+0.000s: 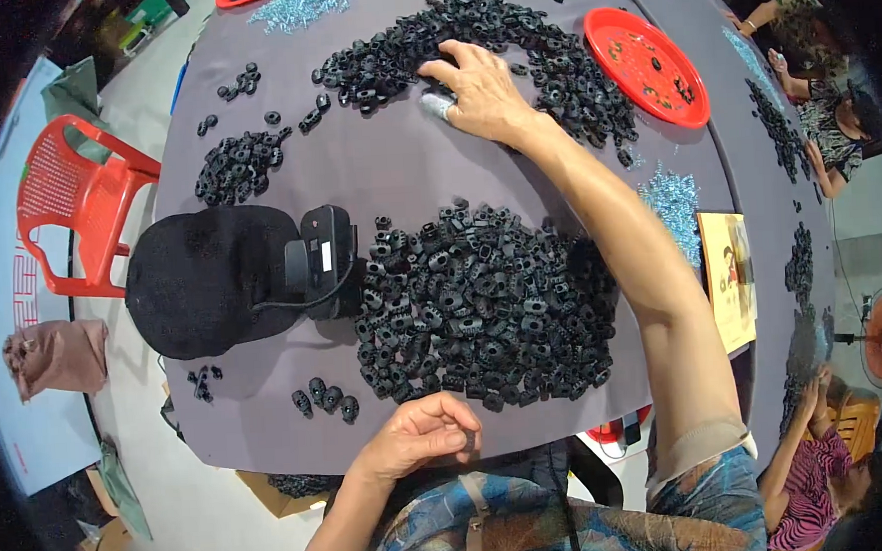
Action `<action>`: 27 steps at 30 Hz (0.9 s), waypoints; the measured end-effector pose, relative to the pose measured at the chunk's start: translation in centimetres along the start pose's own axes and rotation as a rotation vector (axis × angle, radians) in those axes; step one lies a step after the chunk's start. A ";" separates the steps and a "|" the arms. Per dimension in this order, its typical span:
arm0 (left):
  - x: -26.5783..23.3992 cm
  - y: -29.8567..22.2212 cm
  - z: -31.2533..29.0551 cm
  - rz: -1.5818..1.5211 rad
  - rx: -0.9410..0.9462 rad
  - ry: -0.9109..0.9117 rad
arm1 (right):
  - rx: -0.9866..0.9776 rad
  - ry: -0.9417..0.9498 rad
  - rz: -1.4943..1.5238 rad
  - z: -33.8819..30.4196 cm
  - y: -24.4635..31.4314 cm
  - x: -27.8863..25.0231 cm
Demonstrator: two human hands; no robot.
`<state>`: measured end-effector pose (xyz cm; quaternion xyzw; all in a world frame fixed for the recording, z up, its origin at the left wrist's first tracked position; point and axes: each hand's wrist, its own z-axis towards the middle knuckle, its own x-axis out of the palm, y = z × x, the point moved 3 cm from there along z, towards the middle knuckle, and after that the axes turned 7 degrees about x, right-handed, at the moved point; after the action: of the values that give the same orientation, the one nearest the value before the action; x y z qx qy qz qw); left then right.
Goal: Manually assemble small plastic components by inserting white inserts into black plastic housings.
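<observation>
Low at the table's near edge, my left hand is closed, fingers curled against the thumb. A small dark piece, seemingly a black plastic part, shows at its fingertips, mostly hidden. My right hand reaches far across the table with fingers apart, its fingertips at the edge of a curved heap of small black plastic parts. A whitish cover wraps its thumb. Between the two hands lies a big pile of black plastic pieces with holes, shaped like cord locks.
Left of the big pile lies a black cap with a black device attached. A red tray stands far right; small metallic springs and a yellow booklet lie below it. Left stands a red chair. Other people sit along the right.
</observation>
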<state>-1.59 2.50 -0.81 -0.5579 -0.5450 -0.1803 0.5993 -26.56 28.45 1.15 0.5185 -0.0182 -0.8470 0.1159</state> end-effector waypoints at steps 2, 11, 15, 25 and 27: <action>-0.1 0.0 0.0 0.006 -0.008 -0.004 | -0.029 -0.042 0.052 -0.2 -0.6 -0.2; -0.1 0.0 -0.1 0.026 0.005 0.022 | 0.028 -0.131 0.158 -4.1 -5.3 -3.8; 0.0 0.0 0.0 0.031 0.026 0.033 | 0.073 -0.097 0.140 -5.3 -6.3 -5.4; 0.0 0.0 0.0 0.025 0.021 -0.025 | -0.034 -0.165 0.092 -1.5 -2.9 -2.1; -0.1 0.1 0.0 0.036 0.025 -0.026 | -0.065 -0.135 0.016 -0.7 -2.0 -1.1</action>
<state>-1.55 2.50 -0.93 -0.5624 -0.5451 -0.1554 0.6020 -25.77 30.67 1.47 0.4561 -0.0024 -0.8792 0.1380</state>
